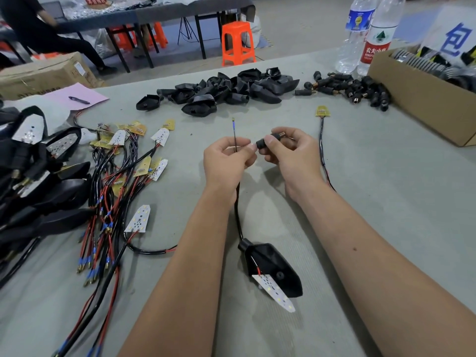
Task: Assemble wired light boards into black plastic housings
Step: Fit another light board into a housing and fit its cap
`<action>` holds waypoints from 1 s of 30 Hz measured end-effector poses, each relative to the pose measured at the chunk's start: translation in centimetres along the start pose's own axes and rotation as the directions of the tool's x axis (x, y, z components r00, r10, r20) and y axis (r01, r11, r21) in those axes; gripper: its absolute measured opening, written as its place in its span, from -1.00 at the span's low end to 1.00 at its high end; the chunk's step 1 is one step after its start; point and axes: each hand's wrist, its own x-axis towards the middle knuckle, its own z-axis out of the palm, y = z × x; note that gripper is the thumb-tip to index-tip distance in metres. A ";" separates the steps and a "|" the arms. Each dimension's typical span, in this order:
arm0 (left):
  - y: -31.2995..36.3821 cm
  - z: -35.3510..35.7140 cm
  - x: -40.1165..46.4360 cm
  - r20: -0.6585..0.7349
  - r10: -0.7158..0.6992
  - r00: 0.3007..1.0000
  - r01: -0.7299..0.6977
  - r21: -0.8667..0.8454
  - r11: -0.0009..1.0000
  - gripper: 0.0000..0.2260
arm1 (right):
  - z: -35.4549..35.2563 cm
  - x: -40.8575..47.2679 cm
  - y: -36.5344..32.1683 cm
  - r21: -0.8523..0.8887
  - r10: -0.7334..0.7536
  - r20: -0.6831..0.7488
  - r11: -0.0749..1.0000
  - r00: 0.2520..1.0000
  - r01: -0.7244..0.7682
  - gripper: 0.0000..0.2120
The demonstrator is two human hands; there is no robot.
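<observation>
Two hands meet above the grey table (pixel 360 202), each pinching something small. The left hand (pixel 226 161) has thumb and forefinger closed on a thin black wire (pixel 235 140), whose metal-tipped end stands up past the fingers. The right hand (pixel 291 153) grips a short black rubber stem (pixel 268 141) with a brass end, held just beside the wire's tip and level with it. From the left hand the wire runs down toward the person into a black housing (pixel 275 264) lying on the table between the forearms, with a white light board (pixel 275 292) half out of its open side. Left of that housing sprawls a tangle of wired boards (pixel 123 176), and beyond them, at the table's left edge, a heap of finished units (pixel 38 181). Farther from the housing, past the hands, sit a pile of empty housings (pixel 226 91) and a scatter of loose stems (pixel 355 91). One single wired board (pixel 322 112) lies right of the hands, near a cardboard box (pixel 417 99).
</observation>
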 end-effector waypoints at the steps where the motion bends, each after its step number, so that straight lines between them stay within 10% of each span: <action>1: 0.1 -0.1 0.0 0.038 -0.026 0.999 0.028 -0.046 0.999 -0.90 | 0.0 0.1 0.0 0.010 0.001 -0.015 1.000 1.000 0.000 -0.83; 5: 0.4 -0.9 0.0 0.183 -0.056 0.982 0.055 0.010 0.998 -0.74 | -0.1 0.3 0.1 0.041 -0.006 -0.077 0.999 0.997 0.010 -0.83; 13: -0.2 -0.2 0.0 -0.092 -0.011 0.996 0.011 -0.001 1.000 -0.73 | -0.1 0.2 0.0 0.105 0.018 0.011 0.994 1.000 -0.019 -0.91; 30: 1.0 -0.3 -0.1 0.026 -0.015 1.000 0.020 -0.191 0.981 -0.96 | -0.4 0.0 -0.3 0.109 0.012 0.205 0.993 0.979 -0.035 -0.88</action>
